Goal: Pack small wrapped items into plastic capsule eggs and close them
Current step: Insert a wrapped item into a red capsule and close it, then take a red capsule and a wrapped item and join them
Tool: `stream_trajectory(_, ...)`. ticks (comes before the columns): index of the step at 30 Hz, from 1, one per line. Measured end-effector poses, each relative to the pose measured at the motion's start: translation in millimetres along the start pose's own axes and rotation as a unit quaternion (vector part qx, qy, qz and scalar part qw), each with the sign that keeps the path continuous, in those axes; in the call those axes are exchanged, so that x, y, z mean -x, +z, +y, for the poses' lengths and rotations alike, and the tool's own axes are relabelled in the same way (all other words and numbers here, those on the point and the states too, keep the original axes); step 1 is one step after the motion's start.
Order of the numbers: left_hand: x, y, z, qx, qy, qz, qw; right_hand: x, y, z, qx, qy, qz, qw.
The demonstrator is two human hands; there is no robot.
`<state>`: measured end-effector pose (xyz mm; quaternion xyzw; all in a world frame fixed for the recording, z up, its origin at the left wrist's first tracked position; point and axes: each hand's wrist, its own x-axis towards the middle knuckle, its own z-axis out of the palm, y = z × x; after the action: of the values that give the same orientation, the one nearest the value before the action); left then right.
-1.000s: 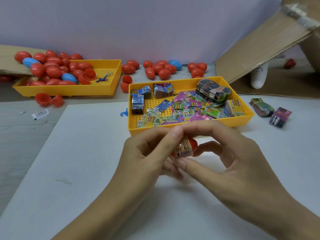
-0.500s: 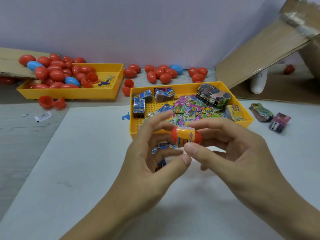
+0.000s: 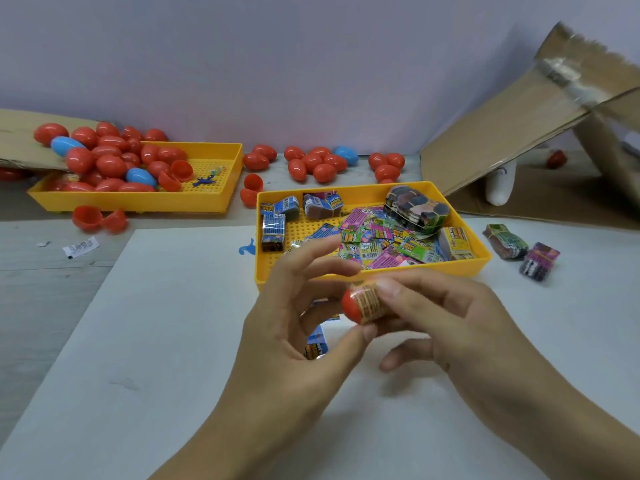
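Over white tabletop (image 3: 173,341), my right hand (image 3: 450,327) and left hand (image 3: 298,320) both pinch 1 red label-wrapped plastic capsule egg (image 3: 363,303).

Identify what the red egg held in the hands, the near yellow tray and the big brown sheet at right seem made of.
Red egg: glossy moulded plastic, printed film band. Near yellow tray: matte rigid plastic, perforated floor. Brown sheet: likely cardboard, torn edge, taped.

Your desk (image 3: 41,292) carries a white sheet (image 3: 173,323) at its near edge, two yellow trays (image 3: 221,199) (image 3: 381,271) behind it, loose red eggs (image 3: 318,164) along the far edge, and cardboard (image 3: 502,140) at the far right corner.
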<state>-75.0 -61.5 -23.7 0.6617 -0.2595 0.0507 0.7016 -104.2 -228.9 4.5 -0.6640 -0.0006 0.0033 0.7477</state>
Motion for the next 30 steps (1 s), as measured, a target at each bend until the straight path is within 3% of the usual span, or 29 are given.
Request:
stream_trajectory(3,2.1,4.1,-2.5,0.002,-0.019,0.024,1.0,1.0,4.0,-0.2,0.037,-0.075,0.028,0.996)
stream_trajectory(5,1.2,6.5,-4.6,0.009,-0.038,0.039,0.998,-0.4,2.4,-3.4,0.136,-0.17,0.087,0.972)
stream_trajectory(9,-1.8,7.7,-8.3,0.043,-0.059,0.076,0.994,-10.3,-17.7,-25.7,0.38,-0.388,0.172,0.822)
stream_trajectory(13,-3.9,11.6,-6.0,0.059,-0.071,0.087,0.992,-28.0,-56.5,-74.1,0.476,-0.512,0.28,0.658)
stream_trajectory(14,-4.3,12.6,-4.9,0.062,-0.076,0.093,0.991,-32.9,-69.5,-88.6,0.488,-0.525,0.304,0.628)
stream_trajectory(16,-5.2,13.7,-3.3,0.066,-0.086,0.097,0.989,-45.3,-98.5,-120.4,0.52,-0.489,0.346,0.609)
stream_trajectory(20,-5.4,14.3,-5.0,0.058,-0.093,0.088,0.99,-60.3,-134.5,-148.8,0.626,-0.226,0.396,0.633)
stream_trajectory(22,-5.9,14.0,-6.6,0.055,-0.088,0.089,0.991,-52.5,-122.1,-134.6,0.585,-0.242,0.392,0.667)
stream_trajectory(23,-5.6,13.8,-7.7,0.054,-0.091,0.091,0.99,-46.0,-107.3,-121.3,0.537,-0.266,0.381,0.704)
stream_trajectory(24,-5.0,13.3,-8.8,0.054,-0.095,0.093,0.99,-39.8,-89.2,-105.1,0.457,-0.274,0.354,0.769)
stream_trajectory(26,-5.1,12.1,-9.4,0.06,-0.103,0.097,0.988,-31.7,-51.1,-68.9,0.246,-0.212,0.255,0.911)
stream_trajectory(27,-5.4,11.7,-8.5,0.065,-0.105,0.1,0.987,-29.2,-32.2,-50.2,0.153,-0.153,0.207,0.954)
stream_trajectory(28,-5.8,11.1,-7.2,0.068,-0.105,0.104,0.987,-28.2,-14.5,-31.8,0.076,-0.093,0.168,0.979)
stream_trajectory(30,-6.1,10.3,-5.4,0.074,-0.105,0.122,0.984,-26.5,11.4,-1.7,-0.021,-0.011,0.118,0.993)
